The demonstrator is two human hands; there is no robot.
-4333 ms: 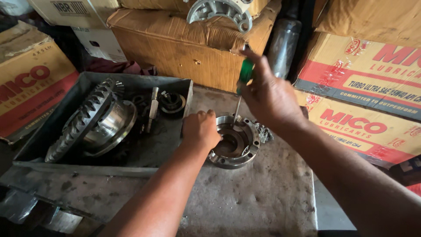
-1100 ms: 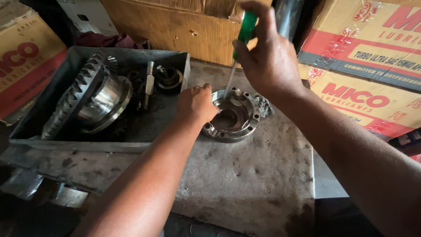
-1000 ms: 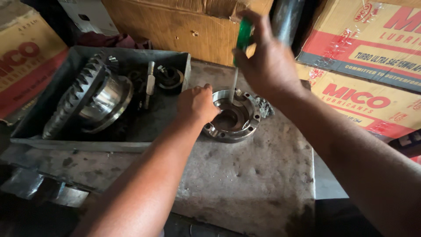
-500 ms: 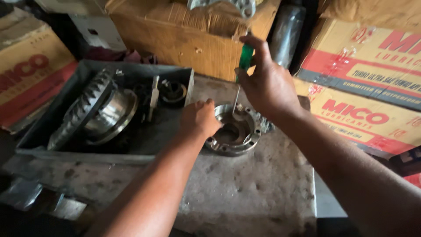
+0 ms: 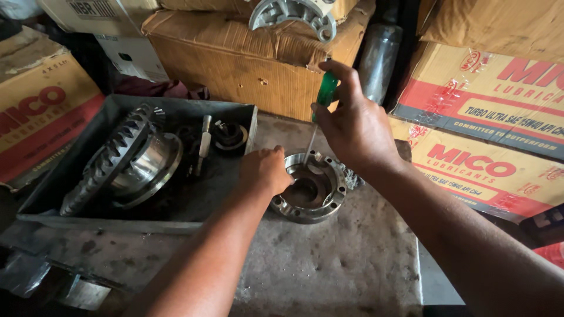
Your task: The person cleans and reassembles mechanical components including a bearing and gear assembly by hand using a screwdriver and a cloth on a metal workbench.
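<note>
A round steel flange housing (image 5: 317, 194) with bolt holes around its rim lies flat on the grimy workbench (image 5: 329, 270). My left hand (image 5: 264, 170) rests on its left rim, fingers curled over the edge. My right hand (image 5: 352, 126) grips a green-handled screwdriver (image 5: 326, 91), held nearly upright. Its thin shaft points down into the housing's far inner edge.
A grey metal tray (image 5: 59, 208) at the left holds a large ring gear on its carrier (image 5: 126, 158) and small parts (image 5: 226, 135). Cardboard boxes stand at the left (image 5: 35, 111), back (image 5: 252, 58) and right (image 5: 493, 111). A cast metal bracket (image 5: 291, 12) lies on the back box.
Both hands stay on the housing and screwdriver. The screwdriver tip has shifted slightly along the housing's far rim while the view moved a little.
</note>
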